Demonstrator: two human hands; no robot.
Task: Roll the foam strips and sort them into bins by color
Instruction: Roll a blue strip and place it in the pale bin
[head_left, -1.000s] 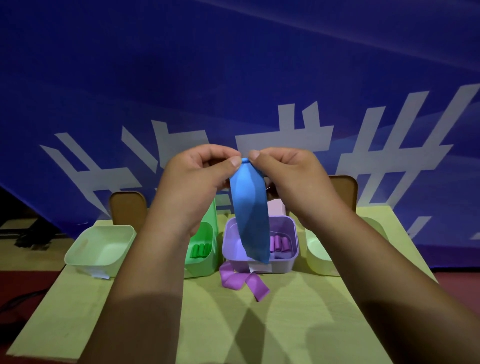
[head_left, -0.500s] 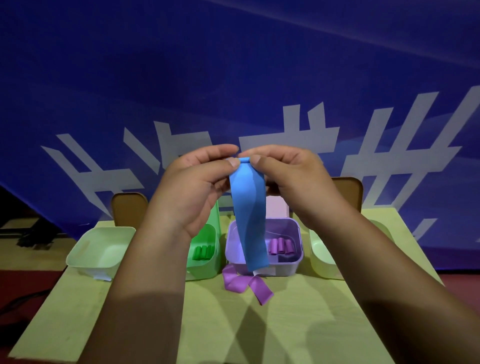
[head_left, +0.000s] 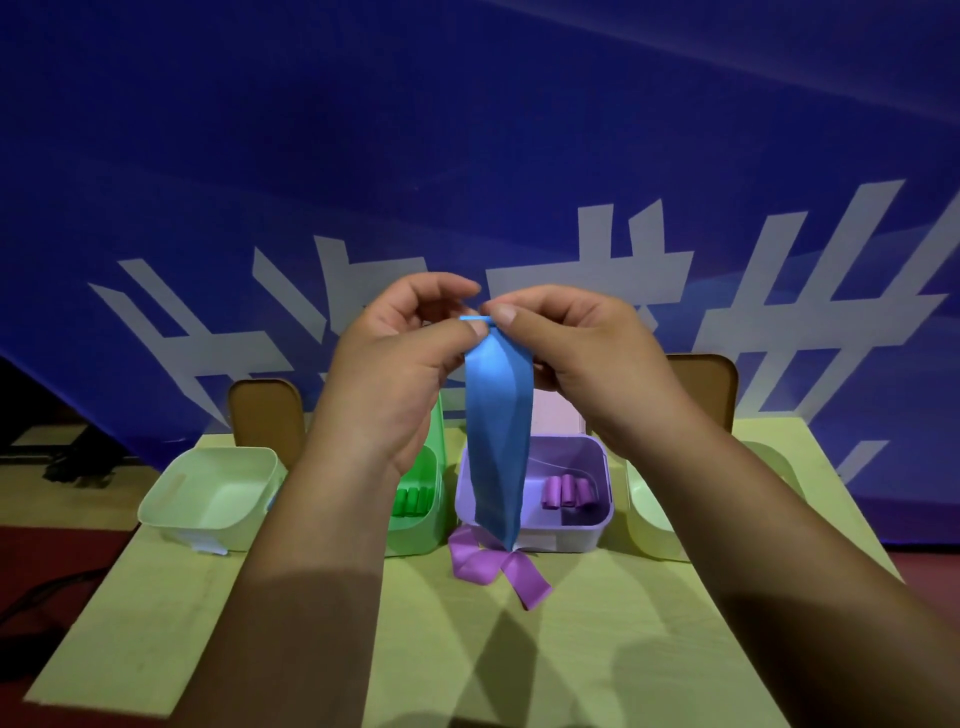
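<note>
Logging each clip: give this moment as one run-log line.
left hand: pinches blue strip top | right hand: pinches same end | purple strip: loose on table | green bin: green rolls | purple bin: purple rolls

A pale yellow-green tabletop (head_left: 597, 649) stands on a dark red floor (head_left: 62, 556). Behind the tabletop rise two brown rounded chair backs (head_left: 265, 415) (head_left: 711, 384), then a blue banner wall with white strokes (head_left: 467, 130).

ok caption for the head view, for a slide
Left hand and right hand pinch the top edge of a hanging blue strip.
</note>
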